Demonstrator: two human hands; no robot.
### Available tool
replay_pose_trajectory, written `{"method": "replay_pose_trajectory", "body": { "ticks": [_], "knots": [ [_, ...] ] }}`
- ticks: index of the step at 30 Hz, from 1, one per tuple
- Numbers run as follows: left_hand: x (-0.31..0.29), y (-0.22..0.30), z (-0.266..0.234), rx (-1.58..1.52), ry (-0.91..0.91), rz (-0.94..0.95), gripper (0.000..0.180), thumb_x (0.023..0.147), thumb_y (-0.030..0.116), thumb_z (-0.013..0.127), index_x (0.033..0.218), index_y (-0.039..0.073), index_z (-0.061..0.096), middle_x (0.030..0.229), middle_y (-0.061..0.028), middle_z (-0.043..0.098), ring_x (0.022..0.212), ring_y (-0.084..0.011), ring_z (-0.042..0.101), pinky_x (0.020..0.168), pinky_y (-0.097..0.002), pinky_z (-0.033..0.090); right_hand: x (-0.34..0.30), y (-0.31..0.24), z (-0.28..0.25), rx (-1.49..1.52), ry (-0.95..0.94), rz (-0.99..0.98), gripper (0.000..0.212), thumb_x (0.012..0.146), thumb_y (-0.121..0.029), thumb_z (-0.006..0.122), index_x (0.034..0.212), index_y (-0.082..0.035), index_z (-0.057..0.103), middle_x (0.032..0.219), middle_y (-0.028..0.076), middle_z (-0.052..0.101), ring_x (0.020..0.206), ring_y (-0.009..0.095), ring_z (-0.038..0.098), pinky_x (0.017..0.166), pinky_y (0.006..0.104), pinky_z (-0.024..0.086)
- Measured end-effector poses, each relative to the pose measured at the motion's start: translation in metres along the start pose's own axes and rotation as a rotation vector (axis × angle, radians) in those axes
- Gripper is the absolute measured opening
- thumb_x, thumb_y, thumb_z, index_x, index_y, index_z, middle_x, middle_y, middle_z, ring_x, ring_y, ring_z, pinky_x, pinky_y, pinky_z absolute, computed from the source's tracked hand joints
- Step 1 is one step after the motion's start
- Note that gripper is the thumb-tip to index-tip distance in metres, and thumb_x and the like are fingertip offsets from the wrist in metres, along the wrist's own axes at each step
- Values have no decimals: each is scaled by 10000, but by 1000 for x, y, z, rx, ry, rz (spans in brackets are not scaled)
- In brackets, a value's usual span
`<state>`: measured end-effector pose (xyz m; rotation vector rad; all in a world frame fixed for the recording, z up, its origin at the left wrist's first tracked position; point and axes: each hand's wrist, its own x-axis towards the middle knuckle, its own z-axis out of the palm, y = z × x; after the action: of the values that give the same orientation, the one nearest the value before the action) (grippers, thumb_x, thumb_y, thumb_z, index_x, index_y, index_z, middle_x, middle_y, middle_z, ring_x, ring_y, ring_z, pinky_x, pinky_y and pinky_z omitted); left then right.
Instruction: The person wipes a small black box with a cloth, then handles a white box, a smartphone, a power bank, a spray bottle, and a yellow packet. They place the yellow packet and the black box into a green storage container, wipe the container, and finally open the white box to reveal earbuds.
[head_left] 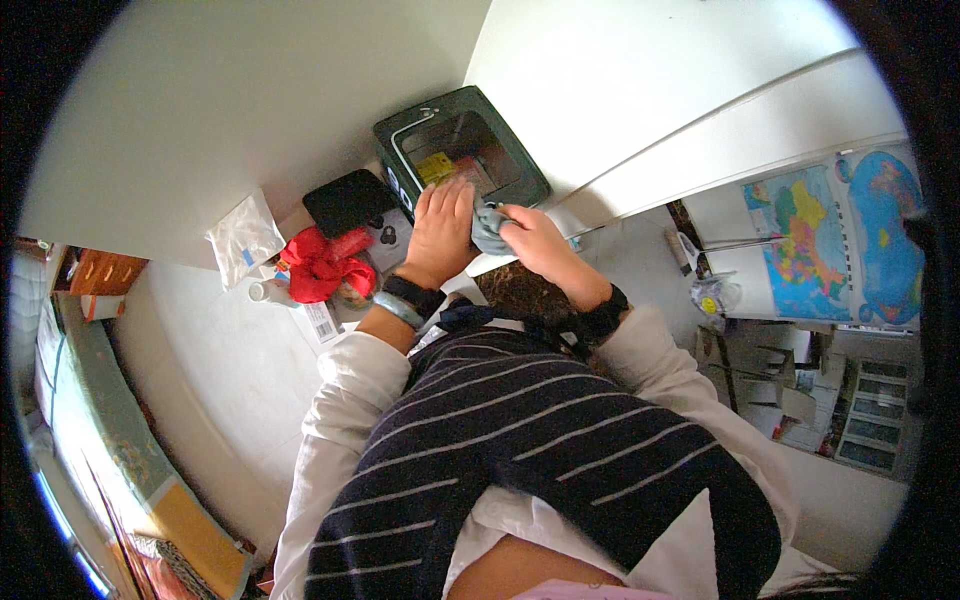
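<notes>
A bluish-grey cloth (490, 229) is bunched in my right hand (541, 243), pinched between thumb and fingers. Beside it, my left hand (445, 228) has its fingers stretched out flat over the near rim of a dark green, open-topped box (519, 150). Whether the left palm touches the cloth is hard to tell. The box has a white wire-like handle (403, 130), and inside it lie a yellow packet (434, 167) and some reddish things that are partly hidden.
Left of the box are a black flat case (347, 203), a bundle of red fabric (318, 262), a white plastic bag (246, 239) and a small white container (268, 291). White walls or panels rise behind. Coloured maps (808, 235) hang at the right.
</notes>
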<state>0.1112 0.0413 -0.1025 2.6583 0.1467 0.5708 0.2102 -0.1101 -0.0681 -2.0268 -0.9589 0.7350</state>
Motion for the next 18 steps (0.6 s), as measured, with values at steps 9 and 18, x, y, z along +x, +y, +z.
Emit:
{"method": "replay_pose_trajectory", "body": {
  "ticks": [9,18],
  "knots": [
    [-52,-94,-22,380,147,-464,400,744,129,613,1127,30,555,1290,-214,493,1235,-415,424,1032,-529,356,-39,45,-6,329,97,-161,360,993,-277,431,926,18,627,880,82,664,859,158,602,812,305,451],
    [-49,-101,-25,649,-145,-411,240,865,173,480,1027,79,630,1152,-104,611,1114,-302,538,972,-556,388,-32,28,8,697,-105,168,531,999,-465,397,791,-26,612,776,10,623,712,98,538,700,291,429]
  ]
}}
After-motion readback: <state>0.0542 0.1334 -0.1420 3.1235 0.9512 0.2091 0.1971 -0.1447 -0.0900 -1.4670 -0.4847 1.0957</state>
